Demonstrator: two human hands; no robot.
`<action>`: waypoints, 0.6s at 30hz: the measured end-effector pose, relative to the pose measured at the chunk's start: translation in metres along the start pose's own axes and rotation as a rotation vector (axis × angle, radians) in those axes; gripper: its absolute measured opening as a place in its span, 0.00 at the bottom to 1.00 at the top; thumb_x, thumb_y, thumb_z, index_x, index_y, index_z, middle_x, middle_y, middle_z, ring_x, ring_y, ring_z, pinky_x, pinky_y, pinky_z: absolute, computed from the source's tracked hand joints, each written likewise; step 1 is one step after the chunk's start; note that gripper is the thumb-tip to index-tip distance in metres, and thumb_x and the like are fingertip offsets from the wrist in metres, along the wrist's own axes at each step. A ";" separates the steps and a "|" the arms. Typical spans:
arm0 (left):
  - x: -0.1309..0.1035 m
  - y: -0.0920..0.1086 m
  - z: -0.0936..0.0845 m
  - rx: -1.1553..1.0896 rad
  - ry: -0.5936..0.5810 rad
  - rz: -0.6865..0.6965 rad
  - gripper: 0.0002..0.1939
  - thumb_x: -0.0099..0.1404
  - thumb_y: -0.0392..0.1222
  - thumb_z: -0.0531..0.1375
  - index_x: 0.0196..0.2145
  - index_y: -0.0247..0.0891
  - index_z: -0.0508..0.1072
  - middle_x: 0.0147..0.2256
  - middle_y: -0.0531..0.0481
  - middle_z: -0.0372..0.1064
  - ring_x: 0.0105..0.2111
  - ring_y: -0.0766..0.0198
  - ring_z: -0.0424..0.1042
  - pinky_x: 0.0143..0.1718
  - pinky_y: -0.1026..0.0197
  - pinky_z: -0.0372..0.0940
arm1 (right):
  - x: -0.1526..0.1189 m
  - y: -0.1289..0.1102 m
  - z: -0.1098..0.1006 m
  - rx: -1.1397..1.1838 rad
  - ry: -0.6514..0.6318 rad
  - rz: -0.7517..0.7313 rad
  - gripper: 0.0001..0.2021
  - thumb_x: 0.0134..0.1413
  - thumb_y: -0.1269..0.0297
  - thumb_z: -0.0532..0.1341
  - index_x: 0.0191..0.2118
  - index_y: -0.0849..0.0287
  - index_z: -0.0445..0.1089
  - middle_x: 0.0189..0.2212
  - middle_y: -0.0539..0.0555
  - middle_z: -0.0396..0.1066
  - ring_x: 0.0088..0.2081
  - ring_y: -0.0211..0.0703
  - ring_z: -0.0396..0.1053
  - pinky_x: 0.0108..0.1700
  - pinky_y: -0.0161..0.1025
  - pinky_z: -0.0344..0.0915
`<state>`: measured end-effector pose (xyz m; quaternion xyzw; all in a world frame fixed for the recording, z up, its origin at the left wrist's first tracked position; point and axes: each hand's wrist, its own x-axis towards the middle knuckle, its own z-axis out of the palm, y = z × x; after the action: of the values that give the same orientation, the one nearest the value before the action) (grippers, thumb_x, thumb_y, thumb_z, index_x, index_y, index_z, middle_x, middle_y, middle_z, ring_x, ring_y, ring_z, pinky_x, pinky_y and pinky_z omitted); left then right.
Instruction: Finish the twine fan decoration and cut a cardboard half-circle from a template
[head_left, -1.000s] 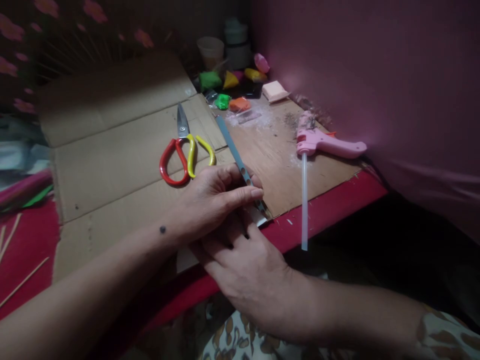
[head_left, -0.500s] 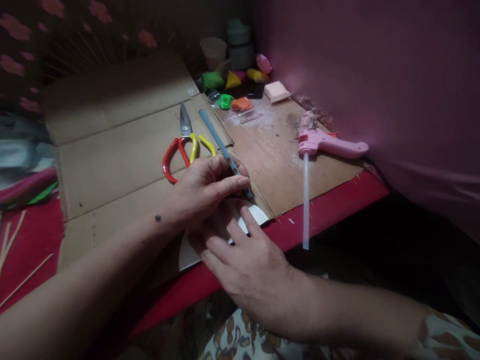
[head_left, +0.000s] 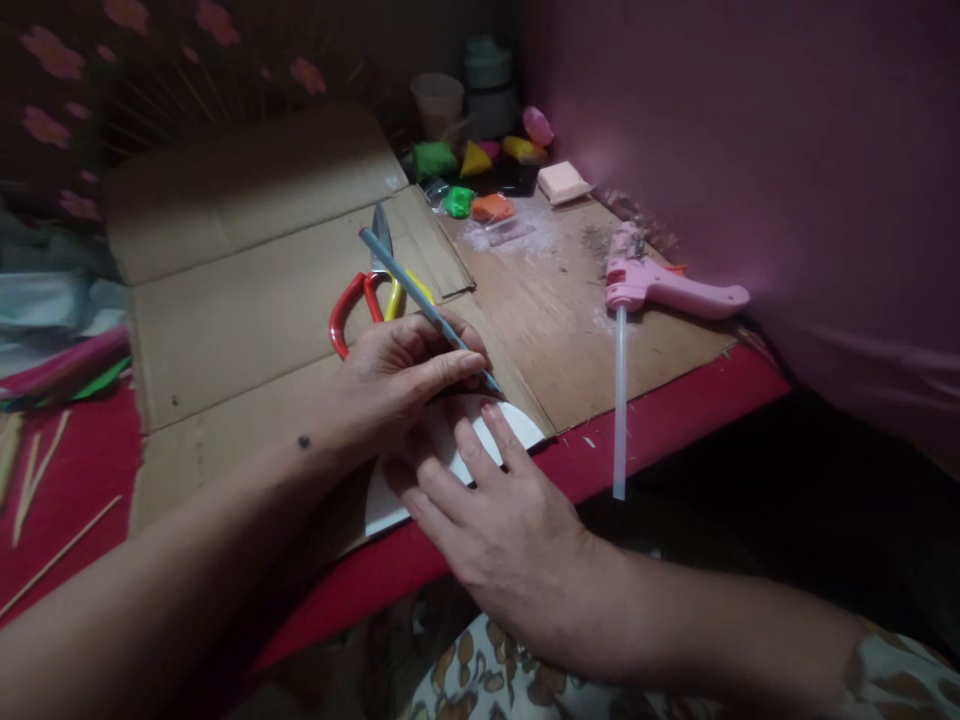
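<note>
A blue-grey pencil [head_left: 409, 285] is pinched between the thumb and fingers of my left hand [head_left: 412, 370]. Its lower tip meets the curved upper edge of a white half-round piece [head_left: 517, 425], which lies on brown cardboard [head_left: 217, 310] near the table's front edge. My right hand [head_left: 495, 510] rests on the white piece with its fingers spread, pressing it flat. Just beyond my left hand, scissors [head_left: 349, 310] with red and yellow handles lie on the cardboard, partly covered by the pencil.
On the right, a pink glue gun [head_left: 660, 285] has a long glue stick [head_left: 620, 410] jutting past the table edge. Colourful clay packets [head_left: 493, 207], a cup [head_left: 437, 103] and a jar [head_left: 489, 90] stand behind. Thin sticks [head_left: 60, 555] lie at left on the red table [head_left: 712, 390].
The pencil's upper end has swung to the left, over the scissors. My left hand has shifted slightly left. My right hand stays on the white piece. The whole view has shifted a little.
</note>
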<state>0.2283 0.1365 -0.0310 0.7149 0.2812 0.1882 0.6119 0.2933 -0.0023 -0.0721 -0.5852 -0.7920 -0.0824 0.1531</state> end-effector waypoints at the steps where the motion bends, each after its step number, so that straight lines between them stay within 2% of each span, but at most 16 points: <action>1: 0.000 0.001 0.001 -0.036 0.015 -0.020 0.05 0.57 0.38 0.63 0.31 0.34 0.71 0.28 0.52 0.70 0.28 0.68 0.72 0.30 0.67 0.69 | 0.000 0.000 0.000 0.001 0.001 -0.001 0.21 0.62 0.69 0.46 0.59 0.67 0.57 0.54 0.59 0.61 0.58 0.63 0.54 0.61 0.63 0.51; 4: 0.000 0.002 0.003 -0.091 0.044 -0.044 0.05 0.56 0.36 0.63 0.31 0.34 0.71 0.27 0.52 0.71 0.27 0.68 0.73 0.29 0.68 0.70 | 0.000 0.000 0.001 0.012 0.008 -0.011 0.21 0.62 0.69 0.46 0.59 0.67 0.57 0.52 0.59 0.62 0.58 0.63 0.54 0.61 0.63 0.50; 8: 0.001 0.000 0.002 -0.042 0.020 0.007 0.04 0.56 0.36 0.63 0.31 0.34 0.71 0.27 0.52 0.71 0.27 0.68 0.73 0.29 0.68 0.70 | 0.000 0.001 0.002 0.023 0.022 -0.015 0.19 0.62 0.69 0.46 0.56 0.67 0.61 0.49 0.59 0.64 0.57 0.62 0.56 0.60 0.65 0.50; 14: 0.002 -0.003 -0.001 0.033 -0.010 0.073 0.03 0.57 0.37 0.62 0.30 0.34 0.73 0.27 0.53 0.71 0.27 0.69 0.72 0.29 0.70 0.69 | 0.000 0.001 0.003 0.022 0.025 -0.018 0.19 0.62 0.69 0.47 0.55 0.68 0.62 0.48 0.59 0.64 0.56 0.64 0.56 0.60 0.65 0.51; 18: 0.000 -0.004 -0.003 0.033 0.008 0.063 0.04 0.57 0.37 0.62 0.31 0.34 0.73 0.28 0.52 0.71 0.28 0.69 0.73 0.29 0.69 0.70 | 0.000 0.001 0.003 0.012 0.025 -0.015 0.19 0.61 0.69 0.47 0.56 0.67 0.62 0.49 0.59 0.64 0.57 0.64 0.56 0.60 0.65 0.52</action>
<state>0.2258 0.1397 -0.0340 0.7329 0.2638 0.2056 0.5925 0.2936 -0.0014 -0.0750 -0.5773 -0.7948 -0.0862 0.1660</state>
